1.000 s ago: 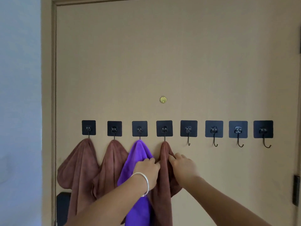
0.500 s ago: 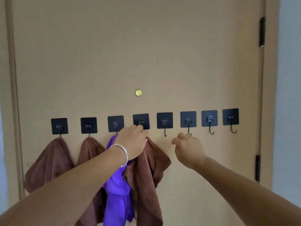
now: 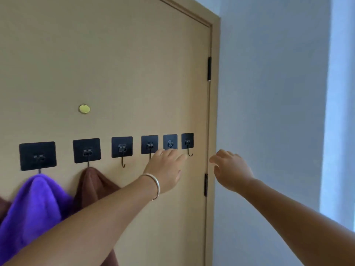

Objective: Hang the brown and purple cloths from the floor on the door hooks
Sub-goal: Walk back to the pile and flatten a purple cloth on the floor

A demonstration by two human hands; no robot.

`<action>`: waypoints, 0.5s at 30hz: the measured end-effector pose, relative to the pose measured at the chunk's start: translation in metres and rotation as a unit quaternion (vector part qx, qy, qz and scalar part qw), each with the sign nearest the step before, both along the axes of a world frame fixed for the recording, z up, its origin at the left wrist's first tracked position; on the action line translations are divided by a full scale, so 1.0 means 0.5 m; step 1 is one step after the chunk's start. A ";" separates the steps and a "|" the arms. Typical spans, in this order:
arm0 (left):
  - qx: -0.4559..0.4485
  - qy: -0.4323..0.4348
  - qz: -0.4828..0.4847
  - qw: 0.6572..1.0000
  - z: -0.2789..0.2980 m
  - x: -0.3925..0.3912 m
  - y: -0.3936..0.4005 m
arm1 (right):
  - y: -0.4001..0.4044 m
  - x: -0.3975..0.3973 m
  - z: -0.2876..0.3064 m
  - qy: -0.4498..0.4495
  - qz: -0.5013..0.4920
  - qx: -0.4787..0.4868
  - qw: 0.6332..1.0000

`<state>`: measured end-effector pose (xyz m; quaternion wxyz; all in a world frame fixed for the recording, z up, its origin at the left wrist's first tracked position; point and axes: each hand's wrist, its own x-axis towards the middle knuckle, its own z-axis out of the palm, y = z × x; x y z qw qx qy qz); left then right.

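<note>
At three o'clock from the hung cloths, I see the left hand [image 3: 165, 172] with fingers straight and loosely spread, holding nothing, its tips over the lower ends of two hooks [image 3: 149, 144] on the door [image 3: 115, 64]. A bangle [image 3: 153, 186] circles that wrist. At three o'clock again, the right hand [image 3: 231, 170] hangs relaxed and empty before the wall [image 3: 269, 93]. Over at nine o'clock, the purple cloth [image 3: 32, 210] and brown cloth [image 3: 92, 186] hang from neighbouring hooks.
</note>
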<state>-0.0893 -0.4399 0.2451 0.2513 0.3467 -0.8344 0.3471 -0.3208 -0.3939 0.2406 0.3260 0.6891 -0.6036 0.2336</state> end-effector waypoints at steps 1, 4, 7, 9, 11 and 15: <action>0.004 0.000 -0.024 1.000 -0.004 -0.021 0.006 | 0.025 -0.018 -0.003 -0.002 -0.025 0.002 1.000; 0.010 -0.001 -0.089 0.996 -0.017 -0.084 0.030 | 0.114 -0.067 -0.017 -0.003 -0.099 0.014 0.995; 0.023 0.004 -0.138 0.990 -0.026 -0.151 0.065 | 0.216 -0.111 -0.030 -0.007 -0.174 0.024 0.984; 0.039 0.004 -0.176 0.984 -0.037 -0.195 0.096 | 0.291 -0.134 -0.036 -0.012 -0.223 0.028 0.974; 0.050 0.006 -0.219 0.974 -0.050 -0.238 0.133 | 0.368 -0.151 -0.044 -0.018 -0.271 0.030 0.962; 0.055 0.007 -0.302 0.952 -0.058 -0.322 0.217 | 0.519 -0.175 -0.047 -0.031 -0.359 0.034 0.932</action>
